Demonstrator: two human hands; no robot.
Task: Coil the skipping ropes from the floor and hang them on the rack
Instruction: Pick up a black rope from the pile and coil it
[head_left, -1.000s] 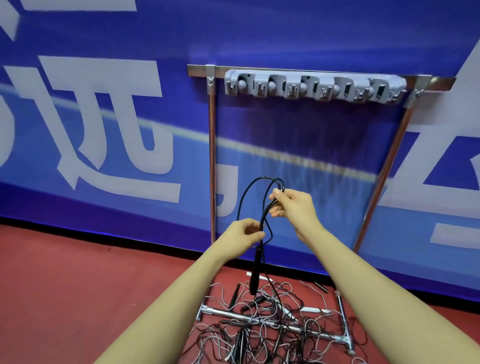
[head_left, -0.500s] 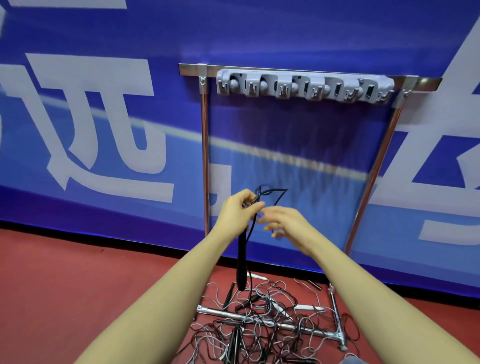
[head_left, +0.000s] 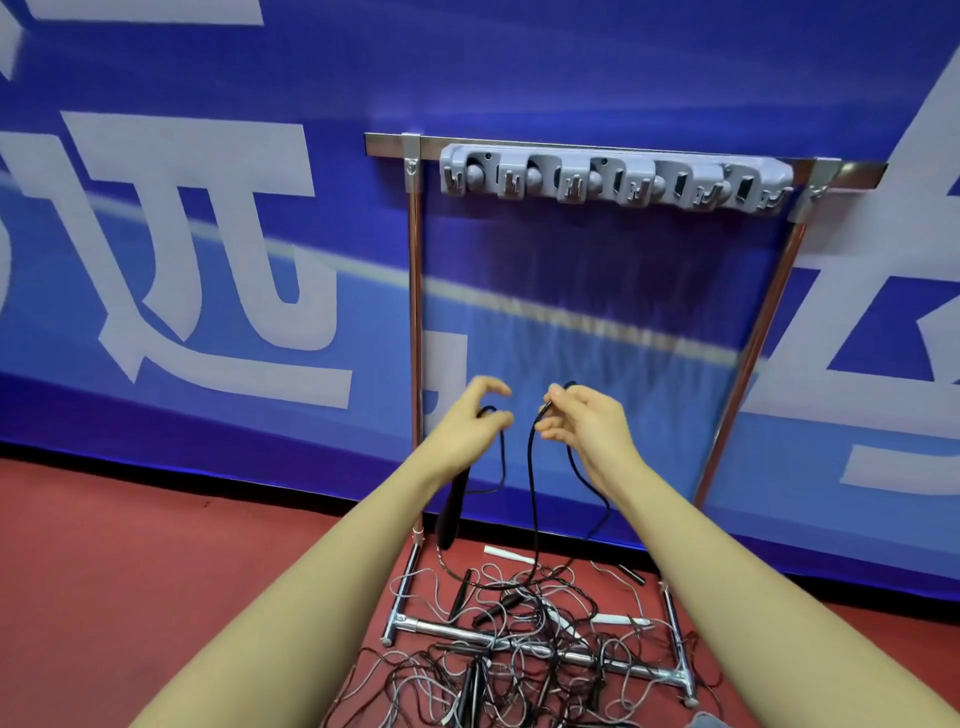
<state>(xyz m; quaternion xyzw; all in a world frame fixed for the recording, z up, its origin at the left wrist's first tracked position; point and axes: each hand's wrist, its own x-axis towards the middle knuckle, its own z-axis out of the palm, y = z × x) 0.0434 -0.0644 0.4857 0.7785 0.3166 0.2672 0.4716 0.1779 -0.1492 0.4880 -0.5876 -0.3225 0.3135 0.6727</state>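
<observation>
Fingers of my left hand (head_left: 470, 423) and right hand (head_left: 587, 423) each pinch the black skipping rope (head_left: 531, 499) at frame centre, below the rack (head_left: 613, 179); large white characters on the blue banner (head_left: 197, 249) are cropped, unreadable.

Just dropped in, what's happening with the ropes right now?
A person is working one black rope in front of the rack. The left hand holds it near its handle, which hangs down; the right hand pinches the cord further along. The rest trails into the tangled pile on the floor. The hooks up top hold nothing yet.
</observation>
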